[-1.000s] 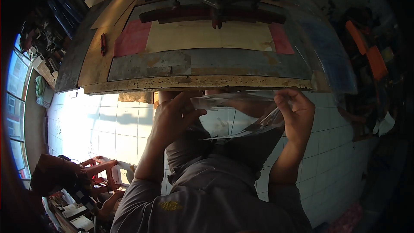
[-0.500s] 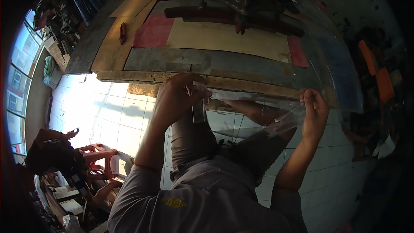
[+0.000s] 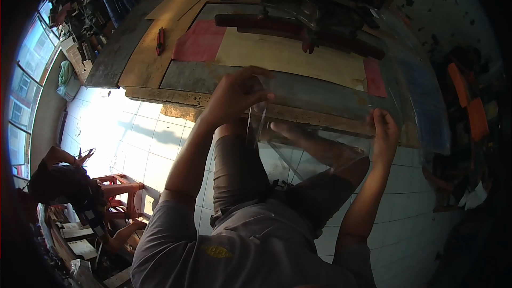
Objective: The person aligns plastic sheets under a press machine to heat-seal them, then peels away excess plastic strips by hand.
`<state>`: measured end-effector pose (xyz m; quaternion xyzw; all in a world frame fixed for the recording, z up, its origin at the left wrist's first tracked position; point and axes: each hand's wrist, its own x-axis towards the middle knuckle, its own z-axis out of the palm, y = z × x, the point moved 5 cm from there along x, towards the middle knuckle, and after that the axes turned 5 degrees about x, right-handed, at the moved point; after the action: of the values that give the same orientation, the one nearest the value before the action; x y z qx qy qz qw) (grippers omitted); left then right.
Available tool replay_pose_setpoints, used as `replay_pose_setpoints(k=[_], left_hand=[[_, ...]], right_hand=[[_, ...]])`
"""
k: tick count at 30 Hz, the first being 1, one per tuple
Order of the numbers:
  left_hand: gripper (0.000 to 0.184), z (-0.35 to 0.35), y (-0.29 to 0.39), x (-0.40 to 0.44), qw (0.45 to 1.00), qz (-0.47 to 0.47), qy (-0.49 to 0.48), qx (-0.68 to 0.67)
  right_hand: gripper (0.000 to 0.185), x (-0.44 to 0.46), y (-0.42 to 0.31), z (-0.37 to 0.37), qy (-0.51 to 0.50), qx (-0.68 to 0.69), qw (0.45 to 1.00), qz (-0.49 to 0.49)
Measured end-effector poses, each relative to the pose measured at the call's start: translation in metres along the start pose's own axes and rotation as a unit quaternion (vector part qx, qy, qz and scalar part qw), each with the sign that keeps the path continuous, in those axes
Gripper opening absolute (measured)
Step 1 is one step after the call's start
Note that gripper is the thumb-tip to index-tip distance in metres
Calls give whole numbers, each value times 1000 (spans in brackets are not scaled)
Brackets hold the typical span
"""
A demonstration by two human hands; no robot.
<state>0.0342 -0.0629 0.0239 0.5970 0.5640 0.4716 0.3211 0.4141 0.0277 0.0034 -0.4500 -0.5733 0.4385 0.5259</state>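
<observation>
A clear plastic sheet (image 3: 314,152) hangs stretched between my two hands, over my lap and in front of the workbench edge. My left hand (image 3: 240,95) pinches its upper left corner, above the wooden front edge of the bench (image 3: 170,96). Its upper right part is gripped between the thumb and fingers of my right hand (image 3: 385,130). Behind them on the bench lies a pale yellow sheet (image 3: 288,56) with a red piece (image 3: 200,41) at its left end and another (image 3: 375,77) at its right.
A dark red bar (image 3: 298,34) of a machine spans the bench. A red cutter (image 3: 160,41) lies on brown board at the left. Another person (image 3: 64,181) is at the lower left beside a red stool (image 3: 120,194). Clear and blue plastic (image 3: 426,101) drapes over the right side.
My left hand has risen and moved right with its corner of the plastic, from below the bench edge to above it. The plastic now hangs lower, and the camera view has turned slightly.
</observation>
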Motion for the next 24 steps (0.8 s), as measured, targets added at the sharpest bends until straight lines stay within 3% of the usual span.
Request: replay_pose_setpoints(k=[4,8,11,17,24], left_hand=[[33,-1,-19,12,997,26,34,69],[34,2,-37,13,991,74,65,87],[37,2,-28,10,995,14,4,95],[49,5,-24,9,998,39,-34,48],[41,4,-29,10,999,-22,-31,36]], right_hand=[[28,14,29,14,6,10,999,42],[28,15,38,14,21,-7,1000,19],[28,16,36,13,35,-21,999,14],[27,20,44,7,60,12,997,38],[24,21,43,7,38,24,998,51]])
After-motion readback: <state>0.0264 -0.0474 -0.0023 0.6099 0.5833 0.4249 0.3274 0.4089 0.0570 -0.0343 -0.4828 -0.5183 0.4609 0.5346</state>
